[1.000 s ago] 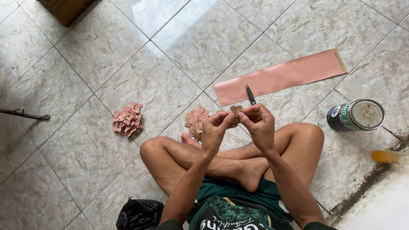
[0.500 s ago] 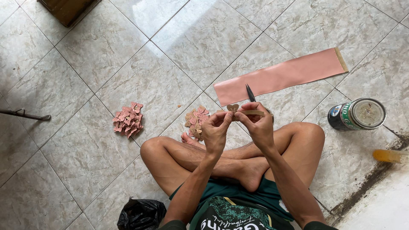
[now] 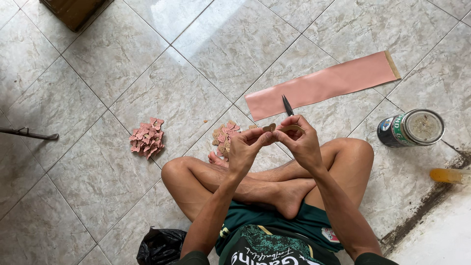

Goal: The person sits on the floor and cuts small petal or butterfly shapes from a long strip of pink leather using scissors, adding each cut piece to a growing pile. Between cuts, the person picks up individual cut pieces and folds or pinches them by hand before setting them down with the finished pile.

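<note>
— What do the hands have hold of?

— The left hand [image 3: 244,149] pinches one small tan heart-shaped piece [image 3: 269,128] between thumb and fingertips, closed tight on it. The right hand [image 3: 300,140] is curled shut on a thin tan strip [image 3: 290,127] that meets the piece. Both are held above the crossed legs.

— And that dark point above them?

— One dark blade [image 3: 287,105], its tip rising just past the right hand; I cannot tell whether it is held or lying on the floor.

— How many heaps of cut pieces?

— Two. One pink heap [image 3: 146,138] well off to the left, one mixed pink and tan heap [image 3: 224,138] just beside the left knee.

— Any packaging?

— One long pink sheet [image 3: 324,84] with a tan end lies flat beyond the hands. One round tin can [image 3: 411,128] with a green, white and dark label stands to the right, open-topped. One black plastic bag [image 3: 161,246] sits by the left hip.
</note>
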